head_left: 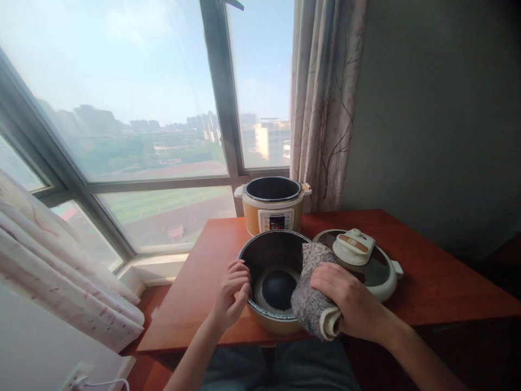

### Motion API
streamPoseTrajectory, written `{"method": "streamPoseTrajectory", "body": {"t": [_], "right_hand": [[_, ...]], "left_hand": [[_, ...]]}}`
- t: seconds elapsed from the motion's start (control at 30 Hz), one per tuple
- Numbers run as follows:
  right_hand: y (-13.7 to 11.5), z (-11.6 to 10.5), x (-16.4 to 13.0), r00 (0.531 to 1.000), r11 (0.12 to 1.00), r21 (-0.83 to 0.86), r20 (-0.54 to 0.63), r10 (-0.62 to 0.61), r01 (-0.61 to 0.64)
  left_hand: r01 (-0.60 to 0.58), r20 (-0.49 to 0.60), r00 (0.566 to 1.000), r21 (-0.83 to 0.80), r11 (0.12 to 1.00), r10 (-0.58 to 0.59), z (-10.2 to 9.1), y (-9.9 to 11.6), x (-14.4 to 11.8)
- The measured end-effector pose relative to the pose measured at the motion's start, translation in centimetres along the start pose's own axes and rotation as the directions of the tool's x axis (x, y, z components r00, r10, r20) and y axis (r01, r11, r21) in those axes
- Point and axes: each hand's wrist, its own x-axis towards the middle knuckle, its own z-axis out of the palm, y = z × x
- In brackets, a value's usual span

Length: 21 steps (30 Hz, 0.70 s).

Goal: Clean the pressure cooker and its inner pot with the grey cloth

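Lower centre, the right hand (345, 290) grasps a rolled grey cloth (309, 307), likely soft and light, best held round its middle; the left hand (234, 290) curls at the stiff-looking pot's (277, 326) rim, whether gripping I cannot tell

Pot (280, 290) before cooker (272, 209), lid (376, 274) right

Pot (277, 290) partly behind rolled cloth (310, 304)

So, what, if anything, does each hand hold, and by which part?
The right hand holds the rolled grey cloth by its middle. The left hand touches the front pot at its left rim; grip unclear.
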Motion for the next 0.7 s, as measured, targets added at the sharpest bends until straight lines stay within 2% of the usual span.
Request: {"method": "streamPoseTrajectory", "body": {"t": [0.2,0.37,0.47,0.57,0.7], "right_hand": [[-1.6,1.1,-0.1,0.996,0.997,-0.009,-0.052,0.073,-0.074],[-4.0,1.4,0.8,0.978,0.978,-0.006,-0.029,0.207,-0.207],[-5.5,2.7,1.1,0.97,0.97,0.023,-0.029,0.242,-0.241],[-6.4,4.4,1.2,0.966,0.97,0.051,-0.09,0.241,-0.237],[-6.5,5.4,1.3,0.974,0.985,0.022,-0.144,0.175,-0.174]], "left_hand": [[-0.02,-0.025,0.999,0.19,0.982,0.025,0.2,1.9,-1.3],[-0.006,0.003,1.0,0.31,0.951,0.006,2.8,5.6,-2.2],[0.032,-0.014,0.999,0.318,0.948,-0.029,4.5,7.4,-2.0],[0.102,-0.047,0.995,0.311,0.945,-0.092,4.9,7.8,-1.7],[0.133,-0.044,0.991,0.281,0.95,-0.126,4.1,6.6,-1.2]]}}
